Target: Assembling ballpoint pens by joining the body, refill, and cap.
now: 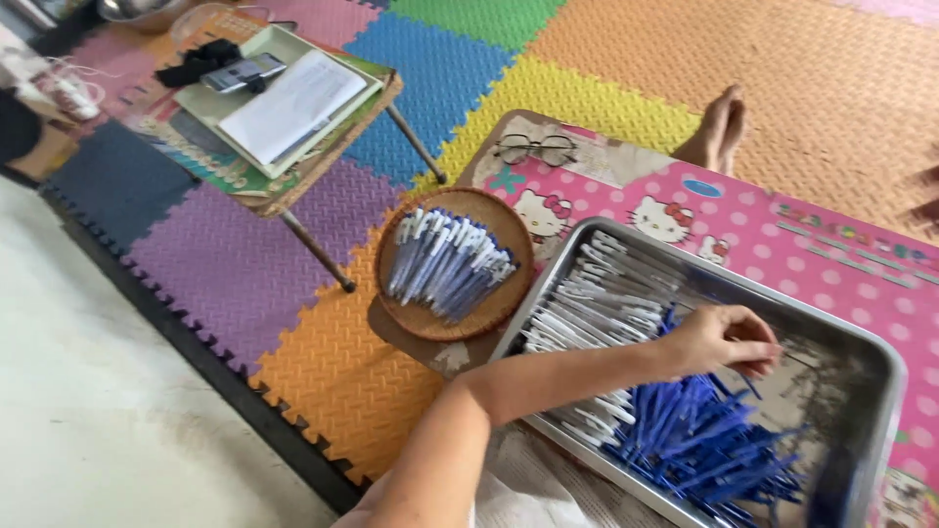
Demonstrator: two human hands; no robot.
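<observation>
My left hand (726, 337) reaches across a metal tray (873, 364) on the pink cartoon-print table (831, 256). Its fingers are pinched together, and a thin dark stick seems to poke out from the fingertips. Just below the hand lies a heap of blue pen parts (704, 445). White pen barrels (599, 305) fill the tray's left half. My right hand is out of view.
A round woven basket (494, 303) with assembled blue-and-white pens (448, 262) sits left of the tray. Glasses (534, 149) lie at the table's far corner, with a bare foot (721, 125) beyond. A small folding table (293, 186) holds papers and a phone. Coloured foam mats cover the floor.
</observation>
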